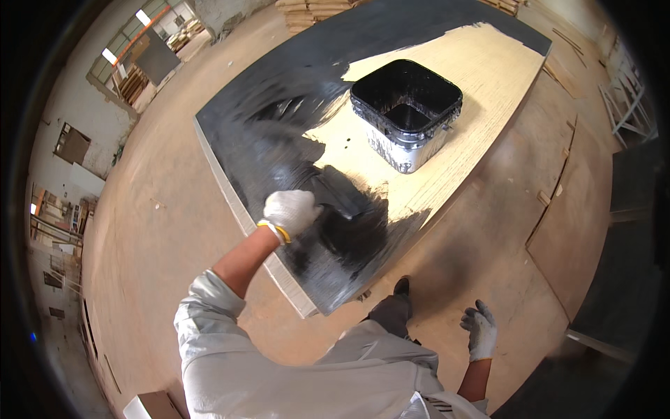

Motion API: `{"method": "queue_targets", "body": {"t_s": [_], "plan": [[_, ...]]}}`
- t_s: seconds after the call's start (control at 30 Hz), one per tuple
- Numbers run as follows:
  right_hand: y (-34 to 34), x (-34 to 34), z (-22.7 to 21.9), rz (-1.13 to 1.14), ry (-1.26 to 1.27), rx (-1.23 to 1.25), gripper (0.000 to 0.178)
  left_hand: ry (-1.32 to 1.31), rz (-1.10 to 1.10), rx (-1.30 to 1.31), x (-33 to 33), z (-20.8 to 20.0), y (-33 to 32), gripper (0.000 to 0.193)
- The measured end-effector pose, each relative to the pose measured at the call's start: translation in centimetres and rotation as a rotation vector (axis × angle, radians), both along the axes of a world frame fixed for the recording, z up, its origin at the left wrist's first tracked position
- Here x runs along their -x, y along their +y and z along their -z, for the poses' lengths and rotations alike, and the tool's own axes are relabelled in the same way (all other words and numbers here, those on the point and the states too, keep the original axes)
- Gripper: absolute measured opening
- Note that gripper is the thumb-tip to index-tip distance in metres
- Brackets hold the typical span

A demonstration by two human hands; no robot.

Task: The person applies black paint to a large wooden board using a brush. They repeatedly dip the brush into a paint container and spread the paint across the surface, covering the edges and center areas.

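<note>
Gloved left hand closed around a brush pointing right across the half-blackened board; right hand hangs spread.

Stacks of pale wooden boards lie at the far end of the dusty brown floor, just past the far edge of the work. At the far left more timber is piled under windows in the grey wall. A dark flat sheet stands near that pile, and thin wood offcuts lie at the far right.
</note>
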State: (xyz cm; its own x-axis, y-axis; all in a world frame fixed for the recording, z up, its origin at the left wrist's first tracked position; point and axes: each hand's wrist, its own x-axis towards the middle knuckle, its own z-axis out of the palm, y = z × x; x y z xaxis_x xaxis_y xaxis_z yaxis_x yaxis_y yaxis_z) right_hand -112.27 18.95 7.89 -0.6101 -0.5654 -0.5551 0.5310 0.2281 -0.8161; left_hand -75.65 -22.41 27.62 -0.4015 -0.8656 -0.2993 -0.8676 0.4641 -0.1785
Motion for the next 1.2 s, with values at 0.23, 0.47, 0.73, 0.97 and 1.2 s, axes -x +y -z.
{"method": "queue_targets", "body": {"t_s": [0.23, 0.47, 0.73, 0.97, 1.2], "plan": [[-19.0, 6.3, -9.5, -0.417, -0.033, 0.263, 0.05, 0.034, -0.15, 0.065, -0.9, 1.4, -9.4, 0.042], [-37.9, -2.8, -13.0, -0.931, -0.849, 0.434, 0.066, -0.002, -0.176, -0.11, 5.0, -0.9, -1.6, 0.047], [-43.6, -5.1, -10.5, -1.154, -0.401, 0.329, 0.046, -0.032, -0.542, 0.043, 2.5, 0.2, -3.5, 0.043], [-45.0, -1.7, -8.9, -1.235, -0.204, 0.36, 0.056, -0.187, -0.758, 0.026, 3.8, 1.5, -7.9, 0.033], [-47.3, 3.8, -9.0, -1.153, -0.119, 0.491, 0.074, -0.059, -0.877, 0.114, 6.0, 3.3, -12.9, 0.03]]}}
